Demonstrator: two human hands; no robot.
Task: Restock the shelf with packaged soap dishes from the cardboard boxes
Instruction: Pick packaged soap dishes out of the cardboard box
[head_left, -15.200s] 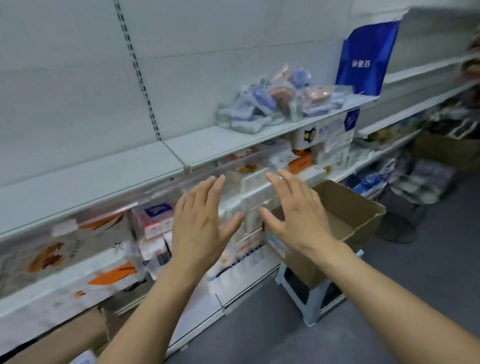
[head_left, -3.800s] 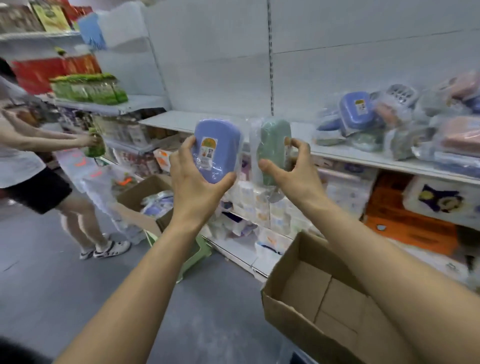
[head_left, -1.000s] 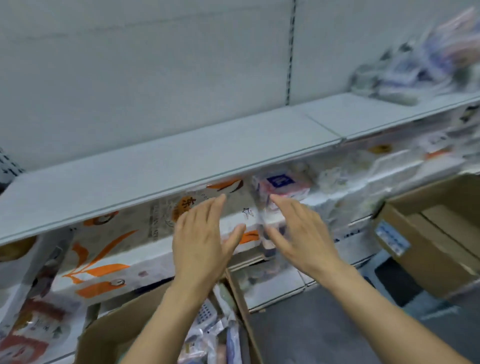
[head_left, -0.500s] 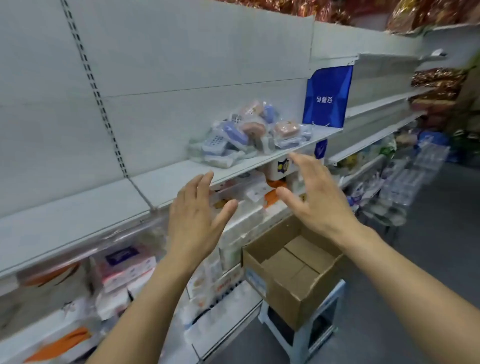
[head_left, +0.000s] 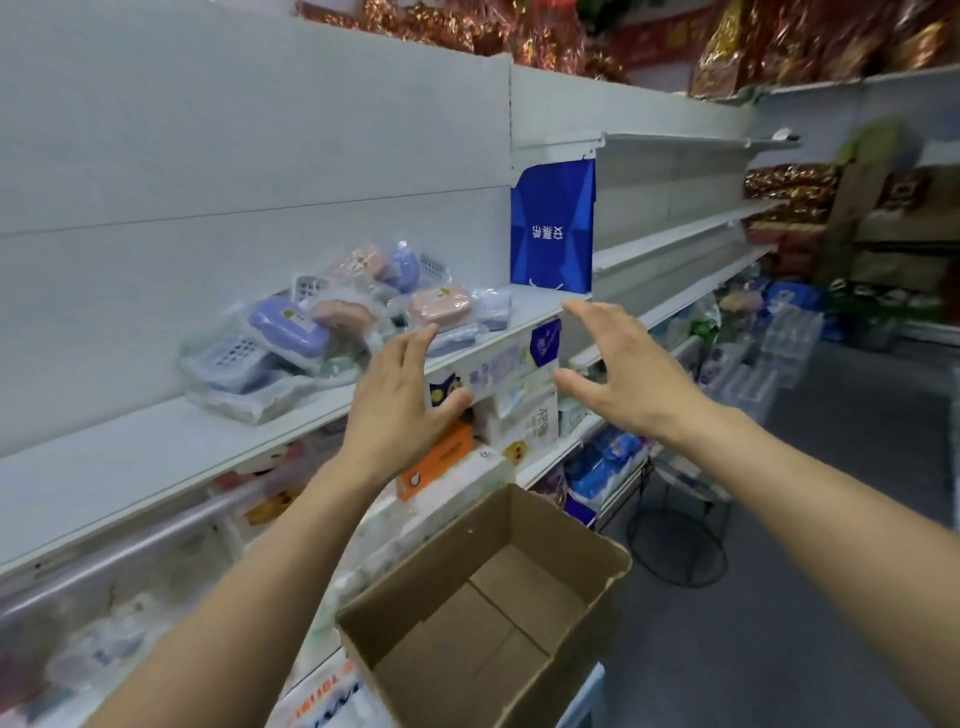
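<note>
I'm looking down a shop aisle lined with long white shelving, red and gold packets along the top. The shelf (head_left: 171, 457) at chest height runs bare on the left, which I take to be the space meant for restocking. Below me sits a cardboard box (head_left: 493, 618), flaps up and nothing showing inside, parked close to the shelf front, I'd guess so stock travels a short way. A blue bag (head_left: 551, 228) stands upright at the shelf's far end. The packaged soap dishes (head_left: 332, 322) lie heaped loosely in clear wrap on that shelf, well short of filling it. My left hand (head_left: 402, 410) and right hand (head_left: 618, 374) hover in front of the shelf edge, both empty, fingers straight and spread, palms turned toward each other, touching nothing.
</note>
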